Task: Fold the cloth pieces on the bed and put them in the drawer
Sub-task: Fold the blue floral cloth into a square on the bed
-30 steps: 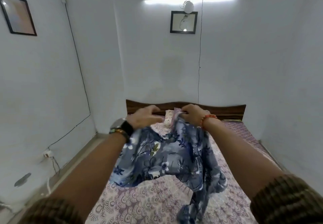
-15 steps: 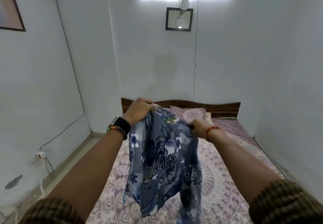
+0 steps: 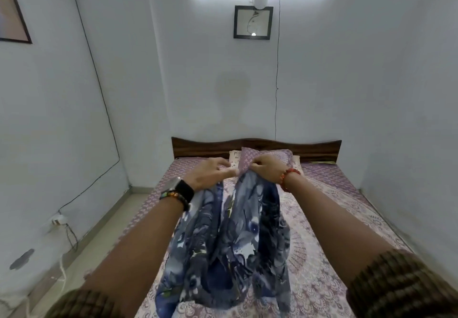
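A blue and grey floral cloth (image 3: pixel 230 250) hangs in front of me over the bed (image 3: pixel 329 241), which has a mauve patterned sheet. My right hand (image 3: pixel 266 169), with an orange bead bracelet, pinches the cloth's top edge. My left hand (image 3: pixel 210 172), with a dark watch and beads at the wrist, is right beside it, fingers stretched toward the same top edge and touching it. The cloth's lower end bunches on the sheet near me. No drawer is in view.
Pillows (image 3: pixel 267 156) lie against the dark wooden headboard (image 3: pixel 255 145). Walls close in on the far side and right of the bed. A strip of floor (image 3: pixel 81 243) runs along the left, with a wall plug and cables (image 3: pixel 58 221).
My hands came together: the left dropped from its raised grip toward the right, and both moved forward over the pillows. The cloth now hangs in narrower folds.
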